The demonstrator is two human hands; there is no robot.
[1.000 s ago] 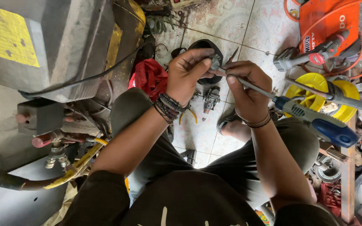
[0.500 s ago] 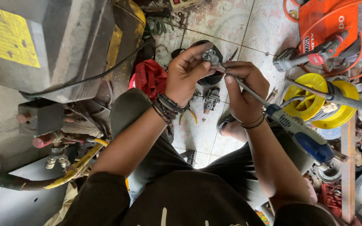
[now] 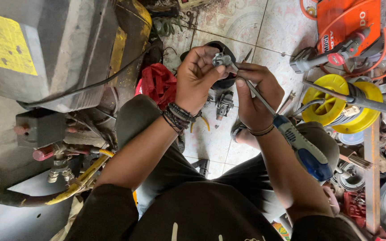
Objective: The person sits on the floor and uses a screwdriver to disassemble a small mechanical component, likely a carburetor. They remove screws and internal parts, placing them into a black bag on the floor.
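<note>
One sm grey metal part (image 3: 222,59), L hand (image 3: 196,78) pinching

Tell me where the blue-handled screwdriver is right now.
In the head view, the screwdriver is in the right hand, right of centre, its handle lying along the right forearm and its tip meeting the small metal part pinched by the left hand.

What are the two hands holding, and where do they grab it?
The left hand pinches a small grey metal part at its edge. The right hand grips a screwdriver by its metal shaft.
</note>
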